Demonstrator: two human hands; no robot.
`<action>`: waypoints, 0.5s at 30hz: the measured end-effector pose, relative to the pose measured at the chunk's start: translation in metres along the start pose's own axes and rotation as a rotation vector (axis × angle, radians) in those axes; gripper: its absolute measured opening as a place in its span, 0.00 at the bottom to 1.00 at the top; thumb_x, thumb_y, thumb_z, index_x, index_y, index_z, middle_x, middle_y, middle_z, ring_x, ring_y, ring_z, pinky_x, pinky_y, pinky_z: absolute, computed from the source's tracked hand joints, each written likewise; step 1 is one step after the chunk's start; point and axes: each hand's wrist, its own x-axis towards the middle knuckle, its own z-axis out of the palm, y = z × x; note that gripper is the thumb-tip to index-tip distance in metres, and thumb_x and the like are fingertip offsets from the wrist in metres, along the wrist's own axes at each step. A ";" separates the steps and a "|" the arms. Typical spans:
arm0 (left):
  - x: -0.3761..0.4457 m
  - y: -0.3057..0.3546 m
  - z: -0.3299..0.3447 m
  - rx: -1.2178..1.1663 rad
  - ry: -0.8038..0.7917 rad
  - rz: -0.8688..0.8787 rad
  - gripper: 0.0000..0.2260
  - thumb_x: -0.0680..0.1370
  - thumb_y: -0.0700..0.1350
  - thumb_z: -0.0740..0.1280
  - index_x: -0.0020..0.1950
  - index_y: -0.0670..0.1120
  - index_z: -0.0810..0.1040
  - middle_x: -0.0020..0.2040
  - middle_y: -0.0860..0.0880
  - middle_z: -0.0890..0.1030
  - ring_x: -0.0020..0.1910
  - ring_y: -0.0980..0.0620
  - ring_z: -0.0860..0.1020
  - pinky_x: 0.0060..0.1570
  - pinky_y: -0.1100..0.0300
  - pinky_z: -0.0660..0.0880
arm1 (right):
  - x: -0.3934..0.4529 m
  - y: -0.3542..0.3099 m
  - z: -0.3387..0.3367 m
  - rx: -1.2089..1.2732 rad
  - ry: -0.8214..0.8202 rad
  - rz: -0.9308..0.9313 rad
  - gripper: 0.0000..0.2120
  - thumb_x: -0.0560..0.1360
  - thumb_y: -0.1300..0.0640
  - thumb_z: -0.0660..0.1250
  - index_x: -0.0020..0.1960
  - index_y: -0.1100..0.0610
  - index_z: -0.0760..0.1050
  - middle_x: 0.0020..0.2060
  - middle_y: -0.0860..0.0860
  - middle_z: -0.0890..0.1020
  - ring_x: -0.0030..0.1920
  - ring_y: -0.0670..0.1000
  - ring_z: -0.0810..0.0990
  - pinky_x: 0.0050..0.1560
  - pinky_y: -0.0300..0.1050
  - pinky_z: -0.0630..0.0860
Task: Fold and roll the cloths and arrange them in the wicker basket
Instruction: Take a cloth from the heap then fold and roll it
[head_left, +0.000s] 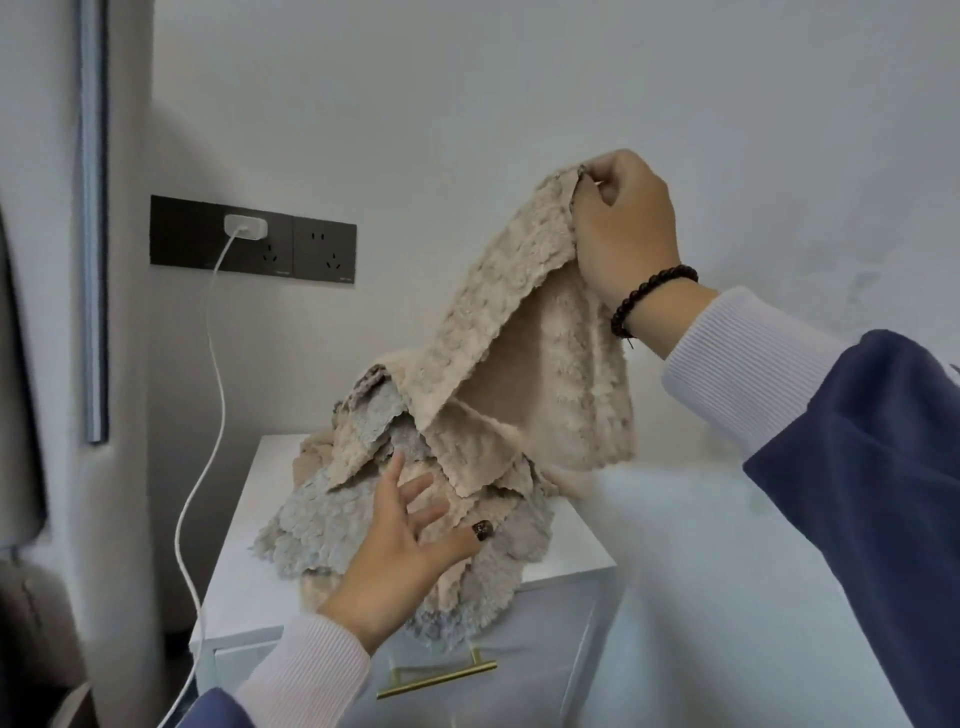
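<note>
Currently the right hand (626, 228) is raised above the white cabinet (561, 558), its fingers (597, 179) pinched on a corner of a beige cloth (519, 332), which hangs down to the heap of beige and grey cloths (363, 499) on the cabinet top. Left hand (402, 551) lies on that heap, fingers spread apart and straight. Wall socket (253, 238) with a white charger cable (208, 415) sits left of the cabinet.

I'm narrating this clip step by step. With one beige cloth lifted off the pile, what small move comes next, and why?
Probably the left hand takes the hanging lower edge of the beige cloth. The right hand pinches only one corner, so it droops over the pile of cloths and cannot be folded yet.
</note>
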 end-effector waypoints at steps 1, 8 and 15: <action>-0.004 0.000 0.004 0.013 -0.016 0.044 0.55 0.63 0.53 0.79 0.76 0.62 0.41 0.70 0.59 0.62 0.67 0.57 0.69 0.57 0.61 0.73 | -0.010 -0.002 -0.003 -0.005 -0.064 -0.013 0.05 0.80 0.57 0.57 0.48 0.53 0.71 0.34 0.45 0.73 0.30 0.42 0.69 0.31 0.33 0.66; -0.027 -0.002 0.015 0.210 0.158 0.230 0.60 0.53 0.70 0.76 0.68 0.71 0.34 0.75 0.64 0.44 0.74 0.65 0.47 0.73 0.56 0.53 | -0.096 0.000 -0.014 0.118 -0.660 0.157 0.08 0.79 0.58 0.62 0.42 0.52 0.76 0.26 0.42 0.76 0.25 0.41 0.69 0.30 0.31 0.65; -0.027 -0.015 -0.013 0.474 0.123 0.161 0.13 0.74 0.36 0.70 0.43 0.56 0.79 0.36 0.66 0.82 0.38 0.70 0.78 0.41 0.71 0.71 | -0.155 0.060 0.005 0.330 -0.563 0.455 0.10 0.78 0.61 0.64 0.42 0.50 0.79 0.36 0.45 0.81 0.36 0.42 0.78 0.36 0.33 0.72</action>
